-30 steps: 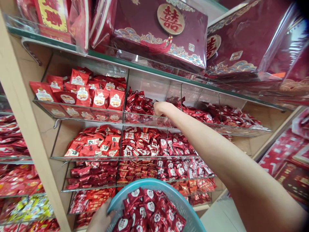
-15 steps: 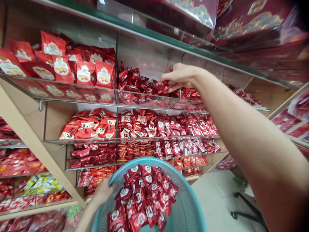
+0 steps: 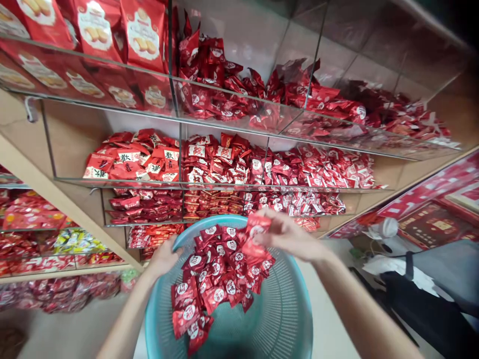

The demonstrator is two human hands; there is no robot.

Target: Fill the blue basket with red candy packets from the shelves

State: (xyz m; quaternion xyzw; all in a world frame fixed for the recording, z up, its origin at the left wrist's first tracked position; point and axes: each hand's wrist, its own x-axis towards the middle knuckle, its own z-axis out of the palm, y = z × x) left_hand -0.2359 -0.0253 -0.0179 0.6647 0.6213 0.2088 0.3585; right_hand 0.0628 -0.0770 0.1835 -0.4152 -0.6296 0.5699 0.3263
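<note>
A teal plastic basket (image 3: pixel 294 304) stands below the shelves, with a heap of red wrapped packets (image 3: pixel 215 271) bearing round white labels against its left and far side. My left hand (image 3: pixel 164 257) is closed on the basket's left rim. Above the far right part of the heap, my right hand (image 3: pixel 286 234) pinches red packets (image 3: pixel 256 232), somewhat blurred by motion. How many packets it holds I cannot tell. Similar dark red packets (image 3: pixel 224 75) lie in the upper middle shelf compartment, behind a clear front panel.
Clear dividers split the shelves. Large red packets with biscuit pictures (image 3: pixel 99 30) fill the upper left. Packets with black lettering (image 3: pixel 130 157) lie below them. A black chair-like object (image 3: pixel 419 309) and a grey cloth (image 3: pixel 445 264) are at the right.
My right hand has come down from the upper shelf to above the basket, carrying red packets. The view has tilted downward and shifted closer. My left hand stays on the rim.
</note>
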